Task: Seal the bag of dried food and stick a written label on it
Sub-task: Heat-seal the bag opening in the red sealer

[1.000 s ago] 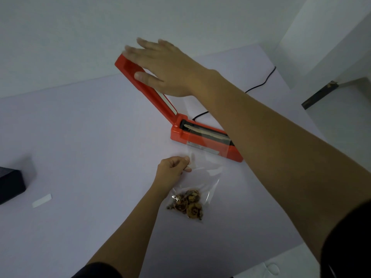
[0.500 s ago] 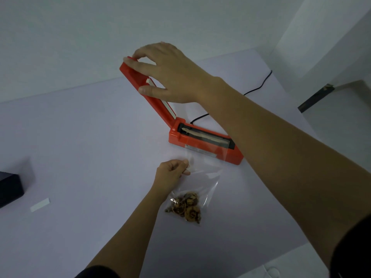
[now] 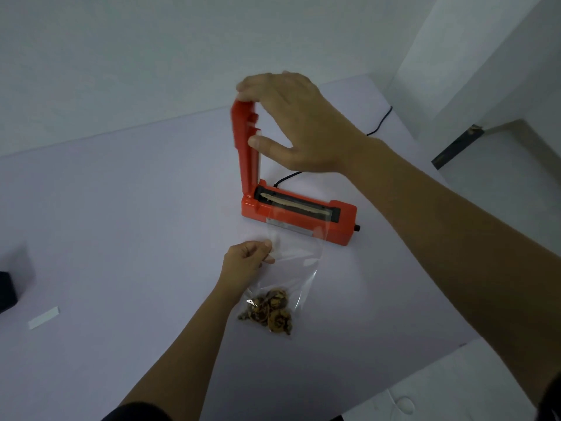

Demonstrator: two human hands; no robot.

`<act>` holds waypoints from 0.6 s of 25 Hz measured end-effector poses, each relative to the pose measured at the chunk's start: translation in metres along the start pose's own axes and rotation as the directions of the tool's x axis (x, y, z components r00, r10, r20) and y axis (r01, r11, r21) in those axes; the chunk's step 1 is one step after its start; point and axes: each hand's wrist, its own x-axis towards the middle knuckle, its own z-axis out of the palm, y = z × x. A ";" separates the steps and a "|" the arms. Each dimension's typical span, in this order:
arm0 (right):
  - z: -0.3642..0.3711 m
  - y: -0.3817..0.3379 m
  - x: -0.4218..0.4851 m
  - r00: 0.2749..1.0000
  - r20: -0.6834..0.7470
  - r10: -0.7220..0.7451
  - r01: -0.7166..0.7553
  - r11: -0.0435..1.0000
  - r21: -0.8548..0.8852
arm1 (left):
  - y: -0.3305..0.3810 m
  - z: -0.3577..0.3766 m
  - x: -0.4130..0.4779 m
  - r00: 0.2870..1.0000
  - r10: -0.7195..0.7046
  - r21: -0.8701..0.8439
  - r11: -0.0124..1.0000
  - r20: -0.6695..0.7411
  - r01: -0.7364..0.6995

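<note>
An orange heat sealer (image 3: 303,221) sits on the white table, its lever arm (image 3: 244,156) standing almost upright. My right hand (image 3: 300,126) holds the top of that arm, fingers over the tip and thumb against its side. A clear plastic bag (image 3: 299,253) lies in front of the sealer with its open end over the sealing bar. Dried food (image 3: 270,312) is bunched at the bag's near end. My left hand (image 3: 246,262) pinches the bag's left edge. A white label strip (image 3: 44,318) lies far left on the table.
A black box (image 3: 6,291) sits at the left edge of view. The sealer's black cable (image 3: 381,121) runs off behind it toward the far right corner. The table's near right edge (image 3: 394,381) runs diagonally, with floor beyond.
The lever arm has swung from leaning left to nearly upright. My right hand has gone from lying flat on it to holding its tip. The left hand stays on the bag.
</note>
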 end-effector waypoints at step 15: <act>0.053 0.018 -0.176 0.837 0.081 0.540 -0.546 0.835 0.069 | -0.001 0.000 0.000 0.999 0.021 0.023 1.000 -0.033 -0.020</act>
